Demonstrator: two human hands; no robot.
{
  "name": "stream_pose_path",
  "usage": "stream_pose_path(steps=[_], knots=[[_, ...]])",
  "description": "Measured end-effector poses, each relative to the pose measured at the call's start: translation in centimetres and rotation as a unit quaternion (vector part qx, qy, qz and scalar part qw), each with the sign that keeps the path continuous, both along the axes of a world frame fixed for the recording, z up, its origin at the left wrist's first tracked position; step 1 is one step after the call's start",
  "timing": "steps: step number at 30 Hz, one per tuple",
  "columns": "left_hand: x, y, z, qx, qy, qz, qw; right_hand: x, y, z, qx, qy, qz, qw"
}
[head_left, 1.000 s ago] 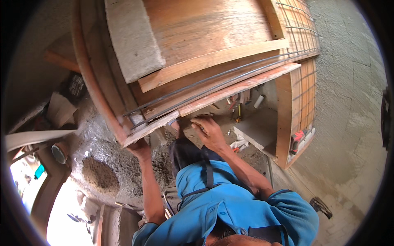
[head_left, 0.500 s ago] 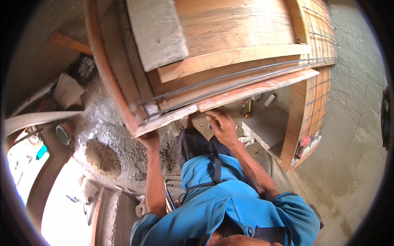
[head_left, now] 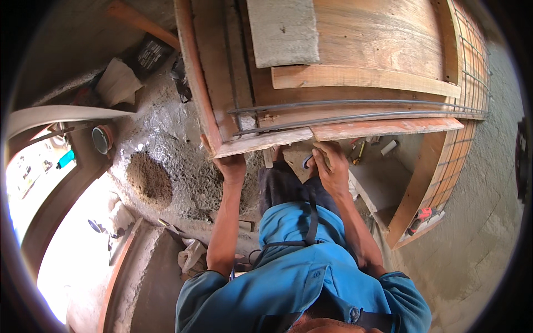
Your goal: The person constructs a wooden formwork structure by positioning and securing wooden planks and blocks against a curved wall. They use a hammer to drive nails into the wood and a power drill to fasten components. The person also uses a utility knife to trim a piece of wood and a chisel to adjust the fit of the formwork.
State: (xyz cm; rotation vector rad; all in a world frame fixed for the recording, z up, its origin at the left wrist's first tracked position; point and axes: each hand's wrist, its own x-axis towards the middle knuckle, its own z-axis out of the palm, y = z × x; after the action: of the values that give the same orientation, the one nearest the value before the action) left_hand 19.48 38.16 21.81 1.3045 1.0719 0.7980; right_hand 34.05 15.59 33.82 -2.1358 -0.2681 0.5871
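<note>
My left hand (head_left: pixel 231 168) is up against the underside of a pale wooden board (head_left: pixel 264 143) at its left corner, the fingers wrapped under its edge and partly hidden. This board meets a reddish, worn wooden board (head_left: pixel 388 127) end to end along the front of a wooden formwork. Below that joint, my right hand (head_left: pixel 333 169) has its fingers curled, tips close to the reddish board's lower edge. What those fingers hold, if anything, does not show. A small blue curved thing (head_left: pixel 306 161) appears beside the right thumb; I cannot tell its kind.
Two steel rods (head_left: pixel 355 104) run just behind the boards, and a grey slab (head_left: pixel 283 33) lies across the formwork. Wire mesh (head_left: pixel 469 50) covers its right side. A red-and-black power tool (head_left: pixel 420 216) rests lower right. Wet mortar (head_left: pixel 189 166) and a bucket (head_left: pixel 102 139) are left.
The view has shifted, so the formwork appears farther right. My right hand's fingers have drawn in and risen to the reddish board's edge. My left hand stays at the left corner.
</note>
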Motion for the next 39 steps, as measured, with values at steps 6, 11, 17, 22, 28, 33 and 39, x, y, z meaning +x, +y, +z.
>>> stream_pose_path(steps=[6, 11, 17, 22, 28, 33, 39], knots=[[-2.0, 1.1, -1.5, 0.207, 0.181, -0.157, 0.949, 0.5, 0.9, 2.0, -0.026, -0.101, 0.052, 0.993], [-2.0, 1.1, -2.2, 0.231, 0.146, -0.169, 0.947, 0.5, 0.7, 1.7, -0.014, -0.132, 0.058, 0.990], [-1.7, 2.0, -1.3, 0.304, 0.196, -0.220, 0.906, 0.3, 0.9, 2.3, -0.003, -0.134, 0.039, 0.990], [-0.2, 1.7, 1.1, 0.277, 0.166, -0.166, 0.932, -0.1, 1.2, 2.8, 0.062, -0.215, 0.006, 0.975], [3.0, 2.1, 7.9, 0.342, 0.186, -0.156, 0.908, 1.6, 5.4, 5.7, 0.080, -0.342, 0.113, 0.929], [2.6, 2.1, 9.2, 0.294, 0.192, -0.142, 0.926, 1.3, 7.8, 6.3, 0.058, -0.266, 0.116, 0.955], [-0.3, -0.4, 8.5, 0.143, 0.059, -0.113, 0.981, -1.0, 6.2, 6.5, 0.070, -0.295, 0.146, 0.942]])
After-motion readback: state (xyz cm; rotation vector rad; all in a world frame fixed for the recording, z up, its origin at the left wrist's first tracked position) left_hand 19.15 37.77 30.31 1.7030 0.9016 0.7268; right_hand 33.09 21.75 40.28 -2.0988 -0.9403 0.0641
